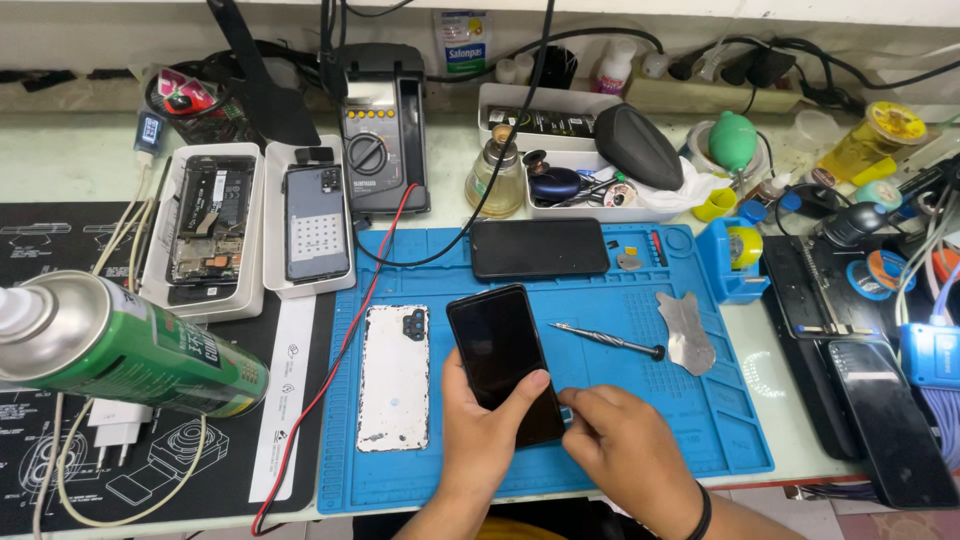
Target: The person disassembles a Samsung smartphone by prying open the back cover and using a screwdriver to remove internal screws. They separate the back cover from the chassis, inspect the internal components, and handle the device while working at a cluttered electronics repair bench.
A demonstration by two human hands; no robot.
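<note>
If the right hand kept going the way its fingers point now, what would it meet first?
The right hand points left, its fingertips already at the lower right edge of the black phone that the left hand holds. So it would meet that phone first, and the left hand's thumb just beyond. Whether it already touches is unclear.

A glossy black glass phone (503,360) is resting in the left hand (478,440), with the right hand (625,450) touching its lower edge. Beneath both hands a matt blue rubbery mat (640,400) is lying. Left of them, a scuffed white plastic back cover (394,377) is showing rough patches. Just above the right hand, a shiny metal screwdriver (607,341) is gleaming.
</note>
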